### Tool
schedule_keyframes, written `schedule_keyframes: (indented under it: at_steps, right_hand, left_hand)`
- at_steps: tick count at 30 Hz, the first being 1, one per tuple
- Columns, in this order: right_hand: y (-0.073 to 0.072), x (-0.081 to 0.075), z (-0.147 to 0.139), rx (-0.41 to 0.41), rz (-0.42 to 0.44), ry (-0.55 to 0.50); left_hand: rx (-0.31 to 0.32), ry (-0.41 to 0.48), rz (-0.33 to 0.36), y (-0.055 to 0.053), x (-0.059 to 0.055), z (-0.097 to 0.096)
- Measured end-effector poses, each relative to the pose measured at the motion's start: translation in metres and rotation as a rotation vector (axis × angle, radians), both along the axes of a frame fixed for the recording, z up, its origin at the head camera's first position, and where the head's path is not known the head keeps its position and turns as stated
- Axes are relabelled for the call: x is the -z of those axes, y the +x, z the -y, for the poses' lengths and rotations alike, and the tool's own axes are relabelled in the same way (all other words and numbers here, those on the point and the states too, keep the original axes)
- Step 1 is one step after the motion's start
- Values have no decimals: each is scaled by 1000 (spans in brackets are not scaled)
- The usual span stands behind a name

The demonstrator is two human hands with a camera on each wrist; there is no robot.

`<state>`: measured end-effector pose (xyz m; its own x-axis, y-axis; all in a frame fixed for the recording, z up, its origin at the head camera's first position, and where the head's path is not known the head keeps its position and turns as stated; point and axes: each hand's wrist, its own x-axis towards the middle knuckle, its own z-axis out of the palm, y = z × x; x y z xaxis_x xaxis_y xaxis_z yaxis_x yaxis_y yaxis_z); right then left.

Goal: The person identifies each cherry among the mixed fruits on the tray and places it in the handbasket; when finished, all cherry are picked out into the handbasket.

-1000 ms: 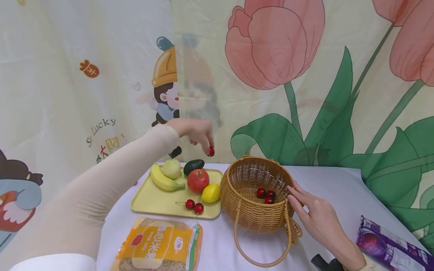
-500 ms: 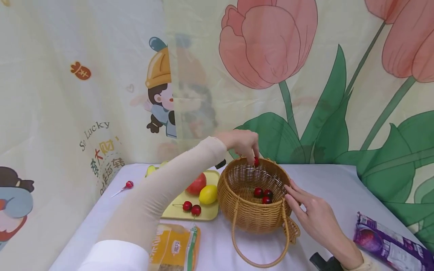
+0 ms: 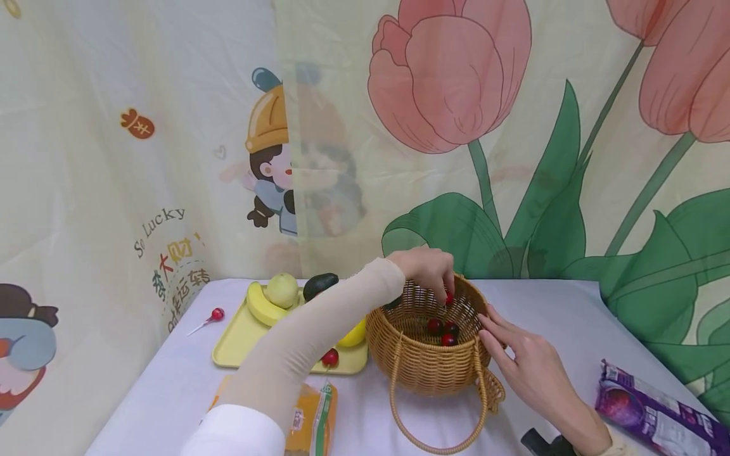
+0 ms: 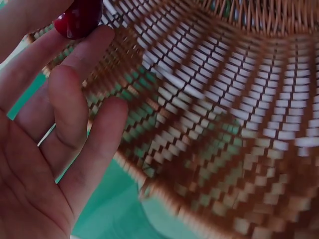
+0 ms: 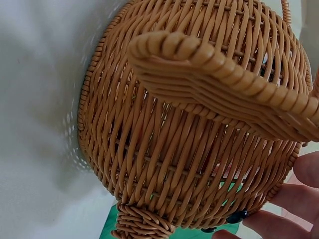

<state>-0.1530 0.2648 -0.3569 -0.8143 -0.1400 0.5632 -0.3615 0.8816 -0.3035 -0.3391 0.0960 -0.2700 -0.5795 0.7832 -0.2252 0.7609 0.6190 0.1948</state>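
Observation:
My left hand (image 3: 428, 269) reaches over the back rim into the wicker basket (image 3: 428, 364). It pinches a dark red cherry (image 4: 79, 20), seen in the left wrist view with the other fingers spread loosely below. Three cherries (image 3: 435, 327) lie at the basket's bottom. The fingers of my right hand (image 3: 533, 361) are extended against the basket's right rim; in the right wrist view their tips touch the weave near the lower right. A looped handle (image 3: 399, 415) hangs down at the basket's front.
Left of the basket, a yellow tray (image 3: 228, 358) bears a banana (image 3: 263, 308), pale green fruit (image 3: 282, 290), avocado (image 3: 319, 285), lemon (image 3: 353, 335) and cherry (image 3: 329, 358). Around them are a lollipop (image 3: 217, 314), an orange food bag (image 3: 313, 415) and a purple package (image 3: 656, 411).
My left hand has carried its cherry rightward from above the tray, then down into the basket. My right hand has stayed at the rim. The left sleeve now covers part of the tray.

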Motion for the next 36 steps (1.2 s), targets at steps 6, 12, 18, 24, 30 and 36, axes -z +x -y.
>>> schedule_keyframes:
  at_steps: [6,12,18,24,30,36]
  right_hand:
    - [1,0,0,10,27,-5]
    - [1,-1,1,14,38,-11]
    - [1,-1,0,12,22,-6]
    - [0,0,0,7,8,-8]
    - [0,0,0,2,3,-6]
    - [0,1,0,4,-12,1]
  left_hand:
    - [53,-18,3,0,20,-10]
    - [56,-14,51,-3,35,-14]
    - [36,-18,39,-4,37,-15]
    - [55,-47,-21,-3,40,-14]
    - [83,-71,-70,-2,42,-16]
    - [67,-71,-70,-1,42,-16]
